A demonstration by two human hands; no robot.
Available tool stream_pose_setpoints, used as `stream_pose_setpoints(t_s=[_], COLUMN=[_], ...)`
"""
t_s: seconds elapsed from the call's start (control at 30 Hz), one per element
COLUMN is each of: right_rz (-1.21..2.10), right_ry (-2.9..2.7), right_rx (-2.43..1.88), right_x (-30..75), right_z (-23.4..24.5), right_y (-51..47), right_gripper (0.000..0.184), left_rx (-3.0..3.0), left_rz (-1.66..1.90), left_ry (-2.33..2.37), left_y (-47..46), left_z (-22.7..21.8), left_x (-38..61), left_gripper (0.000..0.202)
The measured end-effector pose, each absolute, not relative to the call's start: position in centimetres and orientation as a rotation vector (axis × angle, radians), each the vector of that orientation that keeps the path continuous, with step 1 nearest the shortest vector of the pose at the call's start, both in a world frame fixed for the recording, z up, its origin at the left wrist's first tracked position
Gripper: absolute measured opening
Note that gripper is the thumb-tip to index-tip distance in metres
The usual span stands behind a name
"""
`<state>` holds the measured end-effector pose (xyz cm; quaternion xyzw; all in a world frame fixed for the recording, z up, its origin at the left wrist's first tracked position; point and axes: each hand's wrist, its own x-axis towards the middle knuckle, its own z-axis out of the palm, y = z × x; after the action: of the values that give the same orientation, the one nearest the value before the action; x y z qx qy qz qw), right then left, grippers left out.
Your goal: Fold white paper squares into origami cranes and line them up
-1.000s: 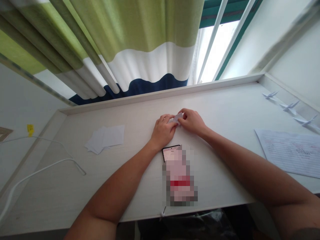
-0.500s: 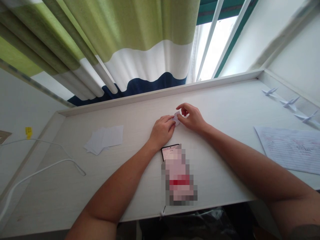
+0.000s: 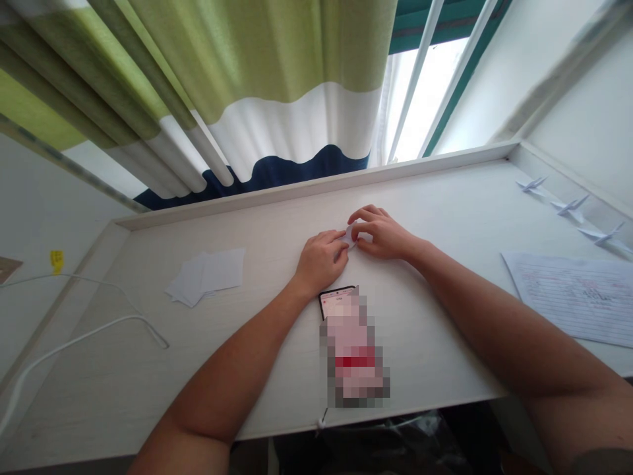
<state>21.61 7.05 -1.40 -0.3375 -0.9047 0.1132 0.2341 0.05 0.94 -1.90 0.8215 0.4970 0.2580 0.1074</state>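
Where the hands meet: a small folded white paper piece (image 3: 350,235) sits on the desk's mid-section, between both hands and partly hidden by them; its exact form cannot be determined.

Left hand (image 3: 321,262): palm down, slightly curved, resting near the desk surface; the fingertips (image 3: 339,237) touch the paper's near side. Whether they grip it cannot be determined.

Right hand (image 3: 383,236): curled, thumb and fingers (image 3: 363,214) closed in a narrow pinch on the paper's far side.

Loose stock: a stack of white paper squares (image 3: 205,277) lies slightly fanned on the white wood-grain desk (image 3: 435,198), well apart from the left hand.

Phone: a black-framed smartphone (image 3: 336,302) lies just below the left wrist, its screen pixelated, its lower end near the desk's front edge.

Right side: three white origami cranes (image 3: 571,206) stand in a row on the raised side ledge; a lined sheet with red and dark writing (image 3: 568,300) lies below them, overhanging no visible edge.

Left side: a white cable (image 3: 84,340) runs across the desk corner.

Back edge: a raised rim (image 3: 316,185) bounds the desk beneath a green, white and navy curtain (image 3: 247,86).
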Motion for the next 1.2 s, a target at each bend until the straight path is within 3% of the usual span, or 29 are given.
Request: stream_pose_setpoints(t_s=[0.5,0.87,1.03,1.2], right_rz=[0.578,0.772,0.882,0.951], right_ry=[-2.355,-2.123,-2.012,-1.995], right_rx=[-0.869,-0.993,-1.101,-1.1], right_x=[21.9,21.7,21.7,21.5], right_z=[-1.8,-2.5,-2.5,-2.1], right_y=[7.8,8.3,8.3,8.1], right_gripper=[0.011,0.008,0.019,0.019], left_rx=[2.263,2.203,2.269,2.399], left_rz=[0.882,0.89,0.847,0.786], left_ry=[1.452,1.464,1.476,1.436], left_y=[1.4,1.6,1.5,1.5], left_z=[-2.3,-2.7,-2.7,-2.6], left_x=[-0.3,-0.5,-0.4,-0.4], left_gripper=[0.015,0.03,0.031,0.036])
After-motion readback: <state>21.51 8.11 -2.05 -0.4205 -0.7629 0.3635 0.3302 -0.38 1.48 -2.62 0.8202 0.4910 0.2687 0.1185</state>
